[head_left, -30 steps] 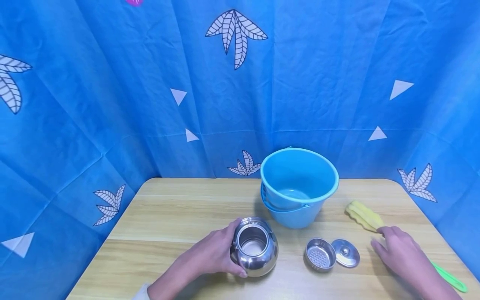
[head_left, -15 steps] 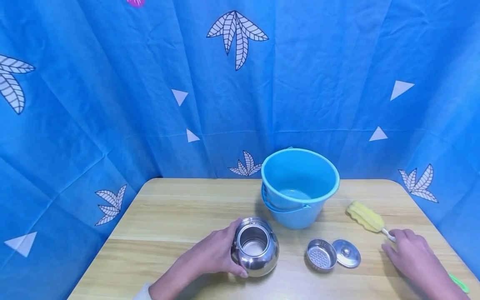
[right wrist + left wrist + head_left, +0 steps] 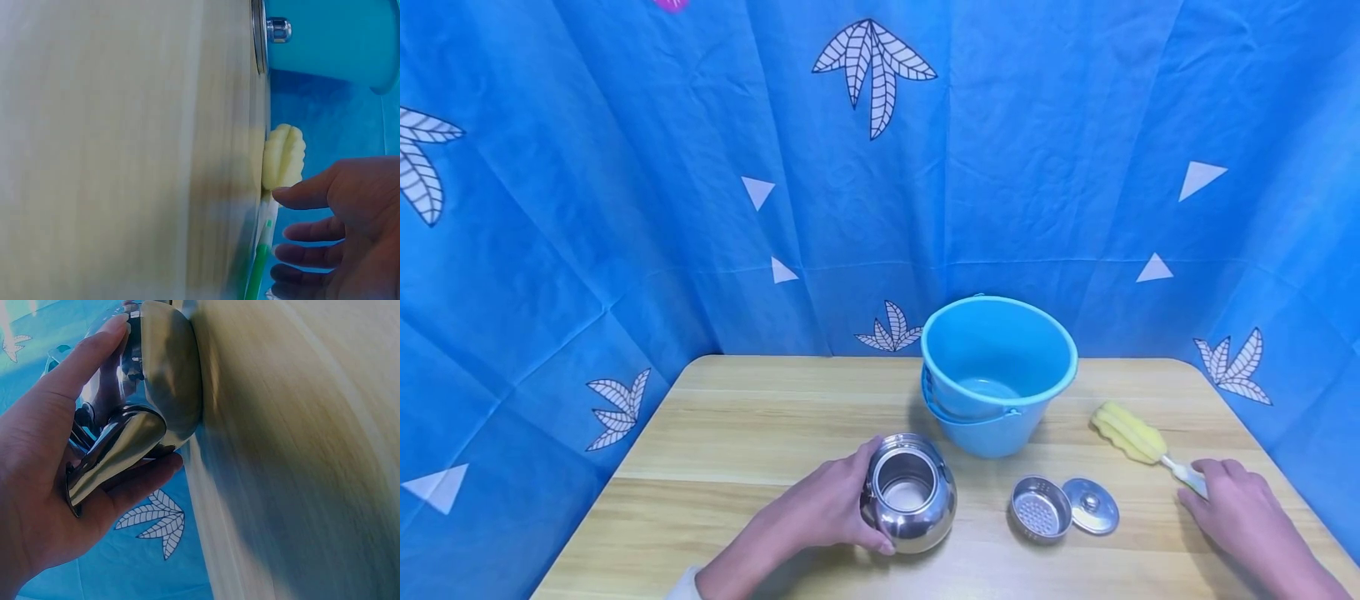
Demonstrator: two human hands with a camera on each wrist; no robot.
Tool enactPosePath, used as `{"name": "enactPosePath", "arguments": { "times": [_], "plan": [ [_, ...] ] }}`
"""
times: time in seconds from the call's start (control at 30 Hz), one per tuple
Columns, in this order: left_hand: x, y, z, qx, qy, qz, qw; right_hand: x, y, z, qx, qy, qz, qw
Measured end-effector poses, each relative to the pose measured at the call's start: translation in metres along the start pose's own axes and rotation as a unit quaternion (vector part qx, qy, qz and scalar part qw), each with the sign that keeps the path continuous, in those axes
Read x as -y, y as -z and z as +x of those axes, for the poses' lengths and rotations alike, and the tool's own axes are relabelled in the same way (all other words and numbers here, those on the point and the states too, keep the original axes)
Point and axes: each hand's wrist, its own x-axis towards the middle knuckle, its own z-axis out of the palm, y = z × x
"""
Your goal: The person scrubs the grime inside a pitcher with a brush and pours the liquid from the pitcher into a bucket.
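My left hand grips a shiny round steel teapot that stands lidless on the table, its mouth facing up. In the left wrist view the teapot's spout lies between thumb and fingers, against the palm. A sponge bottle brush, with a yellow head and a white and green handle, lies at the right. Over its handle hovers my right hand, which hides the far end. The right wrist view shows the thumb and fingers spread apart beside the brush handle, not closed round it.
A light blue bucket stands behind the teapot. Between the teapot and the brush lie a steel strainer with a perforated bottom and a knobbed steel lid. A blue printed curtain surrounds the wooden table.
My right hand has slid down and to the right along the brush, from beside the sponge head to over the handle. The left hand and the teapot have stayed put.
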Motion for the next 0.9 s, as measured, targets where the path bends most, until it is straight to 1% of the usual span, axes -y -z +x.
{"name": "enactPosePath", "arguments": {
  "times": [0.5, 0.9],
  "plan": [
    [0.001, -0.001, 0.000, 0.002, 0.001, -0.001, 1.0000, -0.020, -0.006, 0.005, 0.046, 0.000, 0.002, 0.999],
    [0.000, -0.001, 0.001, 0.001, -0.001, 0.004, 1.0000, -0.025, -0.004, 0.006, 0.076, -0.019, 0.006, 0.997]
  ]
}}
